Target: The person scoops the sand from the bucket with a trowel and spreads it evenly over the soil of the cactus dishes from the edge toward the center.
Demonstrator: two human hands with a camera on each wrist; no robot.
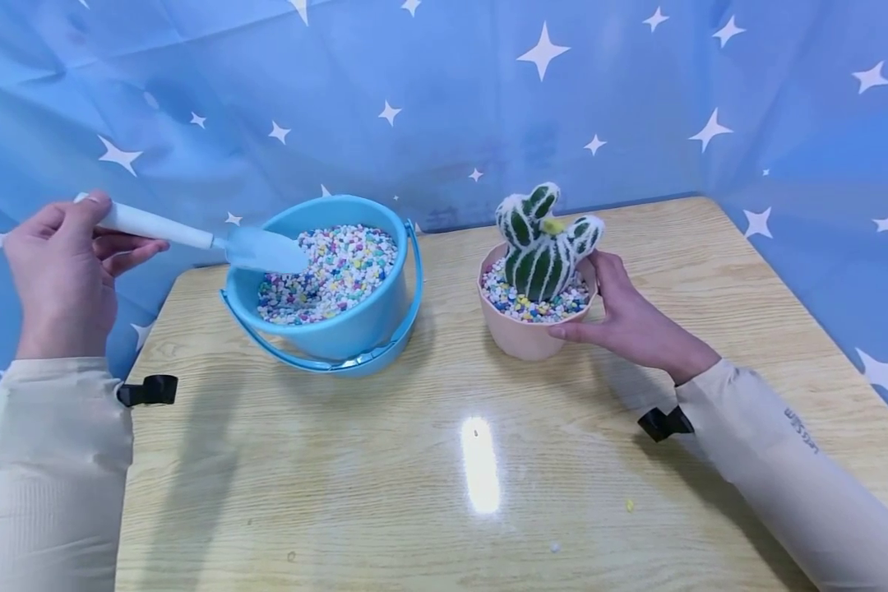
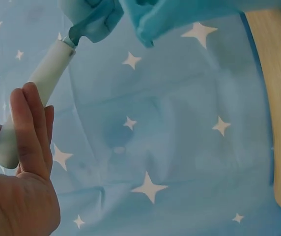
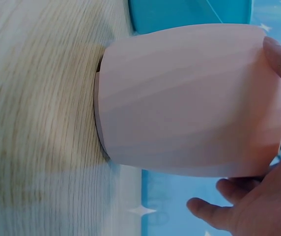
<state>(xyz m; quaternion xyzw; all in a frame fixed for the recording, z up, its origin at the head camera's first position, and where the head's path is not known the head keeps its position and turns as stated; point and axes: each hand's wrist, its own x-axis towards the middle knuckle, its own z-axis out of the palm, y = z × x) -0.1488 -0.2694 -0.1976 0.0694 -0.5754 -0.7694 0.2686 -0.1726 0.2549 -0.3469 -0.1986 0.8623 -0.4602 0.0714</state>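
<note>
My left hand [image 1: 70,263] pinches the white handle of a small trowel [image 1: 159,226] between thumb and fingers. The trowel's light blue blade [image 1: 266,250] reaches over the rim of a blue bucket [image 1: 355,325], above small multicoloured pebbles [image 1: 348,263]. A pink flowerpot [image 1: 521,337] stands to the right, with a green and white cactus [image 1: 540,263] upright in similar pebbles. My right hand [image 1: 629,316] grips this pot by its right side, the thumb at the front of the rim; the pot fills much of the right wrist view. In the left wrist view the trowel handle [image 2: 47,76] lies along the fingers.
The bucket's handle [image 1: 318,362] hangs down at its front. Both containers stand on a wooden table [image 1: 385,493], backed by a blue star-patterned cloth [image 1: 444,99]. A few stray pebbles [image 1: 555,548] lie on the tabletop.
</note>
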